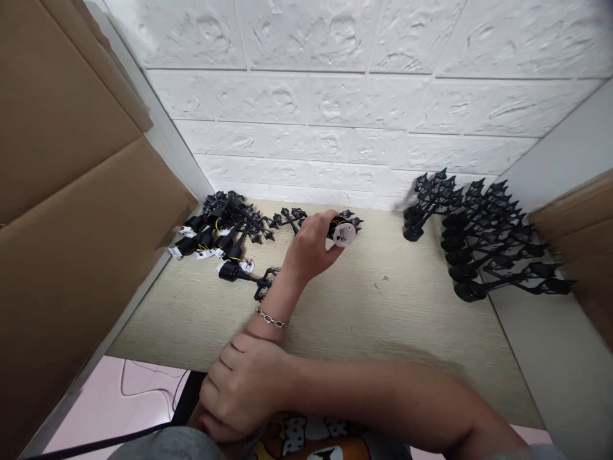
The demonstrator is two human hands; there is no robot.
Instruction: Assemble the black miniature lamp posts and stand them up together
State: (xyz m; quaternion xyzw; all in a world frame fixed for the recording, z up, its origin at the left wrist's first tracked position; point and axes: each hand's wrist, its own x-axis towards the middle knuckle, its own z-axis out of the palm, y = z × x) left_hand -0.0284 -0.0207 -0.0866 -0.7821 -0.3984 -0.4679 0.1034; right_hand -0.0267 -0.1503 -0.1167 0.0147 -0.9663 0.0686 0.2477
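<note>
My left hand [312, 244], with a chain bracelet on its wrist, is closed around a black miniature street lamp [358, 222]. The lamp's base faces me, showing a whitish round disc [343, 235] and yellow wires; its lantern heads point away toward the wall. Below, my right hand [243, 382] is wrapped over my left forearm. Left of my left hand lies a pile of similar black lamps [234, 217], several with white pieces and yellow wires hanging from their bases. One lamp [232, 273] lies nearer me, its lantern end partly hidden behind my forearm.
At the right, several black lamps [472, 291] lie in a row, with a smaller stack [412, 231] beside them near the white brick-patterned wall [335, 96]. Cardboard [86, 255] stands along the left side, more cardboard [575, 217] at the right. The tabletop [383, 306] has small dark marks.
</note>
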